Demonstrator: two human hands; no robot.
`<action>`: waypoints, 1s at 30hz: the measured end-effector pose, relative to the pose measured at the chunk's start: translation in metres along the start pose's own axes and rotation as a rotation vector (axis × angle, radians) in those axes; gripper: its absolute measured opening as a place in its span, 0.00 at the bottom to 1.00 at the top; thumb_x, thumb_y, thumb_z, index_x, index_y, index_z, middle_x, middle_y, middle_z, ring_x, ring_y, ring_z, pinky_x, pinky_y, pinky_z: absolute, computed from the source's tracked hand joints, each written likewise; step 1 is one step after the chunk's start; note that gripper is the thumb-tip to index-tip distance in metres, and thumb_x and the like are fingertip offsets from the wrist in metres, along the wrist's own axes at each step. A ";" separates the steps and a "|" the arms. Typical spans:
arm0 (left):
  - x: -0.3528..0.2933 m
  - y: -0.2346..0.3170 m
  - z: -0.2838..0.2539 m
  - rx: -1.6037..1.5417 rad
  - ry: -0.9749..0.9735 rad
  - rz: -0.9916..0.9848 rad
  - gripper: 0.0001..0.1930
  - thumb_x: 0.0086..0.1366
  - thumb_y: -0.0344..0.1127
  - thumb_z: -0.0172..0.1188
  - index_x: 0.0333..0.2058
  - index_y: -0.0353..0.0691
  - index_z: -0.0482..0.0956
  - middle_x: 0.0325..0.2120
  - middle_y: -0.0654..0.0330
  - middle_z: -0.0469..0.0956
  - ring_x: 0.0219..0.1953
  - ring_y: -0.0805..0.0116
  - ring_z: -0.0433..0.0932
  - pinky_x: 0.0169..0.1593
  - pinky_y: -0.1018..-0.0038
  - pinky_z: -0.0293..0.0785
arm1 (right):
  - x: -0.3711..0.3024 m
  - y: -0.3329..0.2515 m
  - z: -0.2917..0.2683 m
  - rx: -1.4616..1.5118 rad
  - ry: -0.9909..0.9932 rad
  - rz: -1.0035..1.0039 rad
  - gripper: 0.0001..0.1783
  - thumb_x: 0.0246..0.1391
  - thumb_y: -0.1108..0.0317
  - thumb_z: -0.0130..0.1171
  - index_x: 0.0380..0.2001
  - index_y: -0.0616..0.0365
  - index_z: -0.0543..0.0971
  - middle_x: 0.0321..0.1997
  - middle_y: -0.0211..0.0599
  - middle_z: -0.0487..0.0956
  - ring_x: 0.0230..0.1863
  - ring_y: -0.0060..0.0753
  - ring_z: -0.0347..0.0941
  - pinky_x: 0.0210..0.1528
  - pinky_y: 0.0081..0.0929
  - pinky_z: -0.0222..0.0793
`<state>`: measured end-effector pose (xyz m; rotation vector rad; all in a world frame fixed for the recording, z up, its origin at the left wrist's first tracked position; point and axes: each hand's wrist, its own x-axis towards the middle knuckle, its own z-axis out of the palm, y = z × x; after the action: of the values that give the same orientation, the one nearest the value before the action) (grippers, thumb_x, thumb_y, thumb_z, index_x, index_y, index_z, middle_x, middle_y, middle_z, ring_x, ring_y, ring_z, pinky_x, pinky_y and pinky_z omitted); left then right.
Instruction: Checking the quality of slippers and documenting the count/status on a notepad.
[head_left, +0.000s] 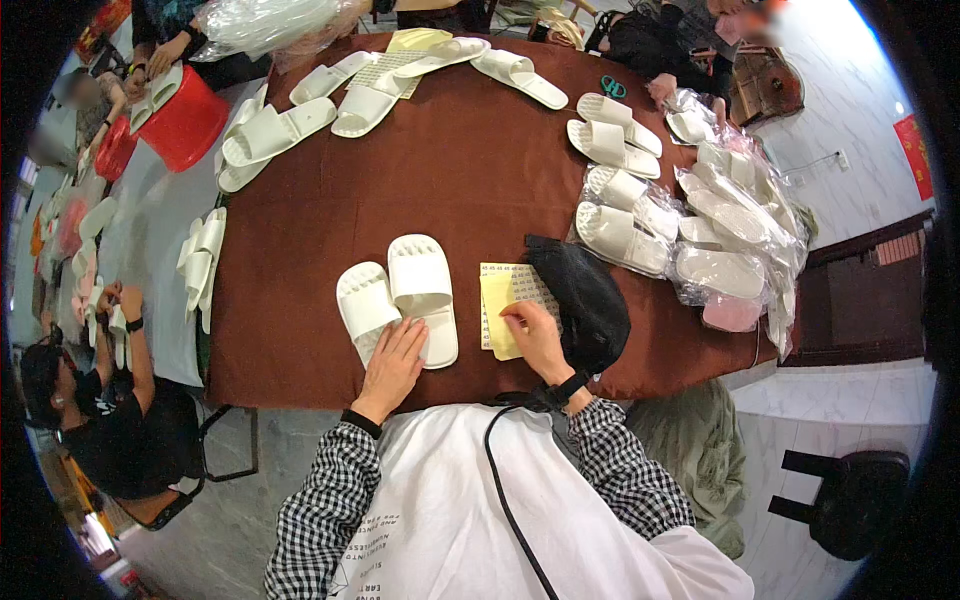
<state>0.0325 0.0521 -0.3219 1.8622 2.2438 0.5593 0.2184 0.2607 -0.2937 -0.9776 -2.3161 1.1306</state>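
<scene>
Two white slide slippers (421,275) lie side by side on the brown tablecloth in front of me, their toe ends away from me. My left hand (397,358) rests on them, fingers stretched out and lying flat near the footbed of the right one. To the right is a sheet of small printed stickers (497,282) with a yellow backing. Over that sheet my right hand (536,337) has thumb and fingers drawn together in a pinch; anything between the fingertips is too small to make out. A black cap-like cloth item (585,305) lies beside the sheet, behind my right wrist.
Bagged white slippers (725,215) are heaped at the right edge. Loose pairs (275,135) line the far left, near another sticker sheet (380,75). A red stool (180,120) stands at the upper left. A co-worker (110,400) sits at the left; others work across the table.
</scene>
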 end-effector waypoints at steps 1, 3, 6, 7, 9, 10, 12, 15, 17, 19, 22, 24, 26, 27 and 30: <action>-0.001 -0.001 0.002 -0.024 -0.009 0.005 0.28 0.62 0.32 0.59 0.62 0.36 0.67 0.65 0.56 0.64 0.69 0.55 0.59 0.70 0.55 0.56 | -0.003 -0.004 0.003 -0.015 -0.039 -0.098 0.03 0.55 0.75 0.59 0.33 0.63 0.80 0.34 0.46 0.79 0.37 0.47 0.77 0.41 0.36 0.72; -0.004 -0.003 0.005 -0.044 -0.023 0.017 0.29 0.62 0.30 0.59 0.63 0.35 0.65 0.65 0.54 0.63 0.69 0.54 0.58 0.70 0.53 0.55 | -0.007 -0.016 0.018 0.084 -0.166 -0.163 0.04 0.54 0.75 0.59 0.33 0.62 0.80 0.36 0.45 0.78 0.39 0.49 0.76 0.42 0.38 0.72; -0.013 -0.003 0.004 -0.077 -0.022 0.002 0.29 0.62 0.29 0.58 0.63 0.37 0.66 0.65 0.54 0.63 0.69 0.53 0.58 0.71 0.53 0.54 | -0.003 -0.031 0.052 0.076 -0.250 -0.223 0.05 0.54 0.75 0.58 0.35 0.60 0.78 0.38 0.45 0.77 0.42 0.50 0.75 0.44 0.41 0.72; -0.017 -0.003 0.002 -0.082 -0.015 -0.022 0.28 0.63 0.29 0.58 0.62 0.39 0.67 0.65 0.53 0.63 0.69 0.52 0.58 0.71 0.53 0.53 | -0.001 -0.035 0.063 0.013 -0.240 -0.233 0.06 0.55 0.73 0.57 0.36 0.59 0.78 0.39 0.43 0.76 0.43 0.51 0.75 0.45 0.43 0.73; -0.023 -0.003 0.000 -0.084 -0.004 -0.052 0.27 0.63 0.28 0.57 0.62 0.41 0.68 0.64 0.53 0.63 0.69 0.51 0.58 0.71 0.52 0.52 | 0.004 -0.040 0.081 -0.031 -0.231 -0.240 0.06 0.55 0.72 0.57 0.36 0.59 0.78 0.39 0.43 0.76 0.43 0.51 0.75 0.45 0.43 0.74; -0.025 -0.003 -0.001 -0.115 0.007 -0.061 0.26 0.63 0.28 0.57 0.62 0.43 0.70 0.64 0.51 0.63 0.68 0.50 0.58 0.72 0.52 0.51 | 0.005 -0.042 0.087 -0.103 -0.225 -0.214 0.06 0.56 0.71 0.57 0.36 0.59 0.78 0.40 0.42 0.75 0.43 0.51 0.75 0.45 0.43 0.74; -0.028 -0.004 -0.002 -0.144 0.024 -0.076 0.26 0.63 0.27 0.57 0.61 0.44 0.71 0.64 0.50 0.63 0.68 0.48 0.57 0.72 0.52 0.51 | 0.007 -0.044 0.096 -0.146 -0.211 -0.285 0.05 0.57 0.70 0.57 0.36 0.58 0.77 0.39 0.41 0.74 0.42 0.48 0.75 0.42 0.43 0.75; -0.029 -0.004 0.000 -0.141 0.077 -0.079 0.25 0.63 0.30 0.59 0.60 0.47 0.72 0.63 0.48 0.62 0.67 0.48 0.58 0.71 0.52 0.54 | 0.008 -0.045 0.103 -0.249 -0.213 -0.318 0.05 0.54 0.71 0.58 0.33 0.59 0.77 0.37 0.41 0.73 0.41 0.46 0.75 0.38 0.40 0.77; -0.029 -0.003 0.001 -0.195 0.060 -0.105 0.27 0.63 0.26 0.57 0.61 0.49 0.71 0.64 0.46 0.59 0.68 0.44 0.56 0.72 0.51 0.51 | 0.008 -0.045 0.106 -0.408 -0.209 -0.365 0.06 0.51 0.71 0.60 0.32 0.60 0.76 0.36 0.41 0.73 0.41 0.43 0.76 0.35 0.36 0.78; -0.029 -0.002 0.002 -0.198 0.060 -0.108 0.27 0.62 0.26 0.57 0.61 0.49 0.71 0.64 0.46 0.59 0.68 0.44 0.56 0.72 0.51 0.51 | 0.009 -0.044 0.109 -0.487 -0.210 -0.423 0.07 0.49 0.71 0.61 0.32 0.60 0.76 0.36 0.40 0.73 0.41 0.42 0.76 0.34 0.33 0.78; -0.028 -0.002 0.003 -0.171 0.087 -0.084 0.28 0.60 0.25 0.59 0.60 0.48 0.72 0.62 0.46 0.60 0.67 0.44 0.58 0.71 0.52 0.53 | 0.012 -0.043 0.113 -0.617 -0.223 -0.478 0.11 0.46 0.68 0.64 0.32 0.60 0.75 0.34 0.39 0.73 0.40 0.39 0.77 0.31 0.27 0.77; -0.028 -0.001 0.003 -0.146 0.111 -0.055 0.29 0.57 0.24 0.61 0.59 0.46 0.73 0.61 0.46 0.61 0.66 0.45 0.60 0.70 0.52 0.55 | 0.014 -0.042 0.113 -0.646 -0.238 -0.481 0.11 0.46 0.67 0.64 0.31 0.60 0.75 0.35 0.39 0.73 0.39 0.39 0.76 0.31 0.28 0.77; -0.028 0.000 0.004 -0.133 0.099 -0.089 0.28 0.57 0.23 0.61 0.59 0.45 0.74 0.61 0.46 0.60 0.66 0.45 0.59 0.70 0.52 0.55 | 0.013 -0.042 0.112 -0.641 -0.238 -0.494 0.11 0.48 0.68 0.62 0.33 0.61 0.74 0.35 0.41 0.73 0.39 0.40 0.76 0.32 0.30 0.76; -0.027 0.000 0.004 -0.152 0.089 -0.106 0.28 0.57 0.23 0.60 0.59 0.45 0.73 0.61 0.47 0.60 0.66 0.45 0.59 0.70 0.51 0.55 | 0.011 -0.042 0.110 -0.590 -0.237 -0.501 0.11 0.48 0.68 0.62 0.34 0.61 0.74 0.35 0.41 0.73 0.38 0.40 0.76 0.32 0.31 0.76; -0.027 0.000 0.005 -0.131 0.112 -0.071 0.28 0.59 0.24 0.59 0.59 0.45 0.72 0.60 0.49 0.62 0.67 0.45 0.57 0.70 0.50 0.54 | 0.001 -0.038 0.095 -0.429 -0.273 -0.463 0.12 0.51 0.69 0.60 0.36 0.64 0.72 0.36 0.47 0.73 0.38 0.48 0.76 0.35 0.36 0.76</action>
<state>0.0402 0.0265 -0.3296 1.7215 2.2710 0.7962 0.1448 0.1945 -0.3206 -0.3775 -2.8748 0.6205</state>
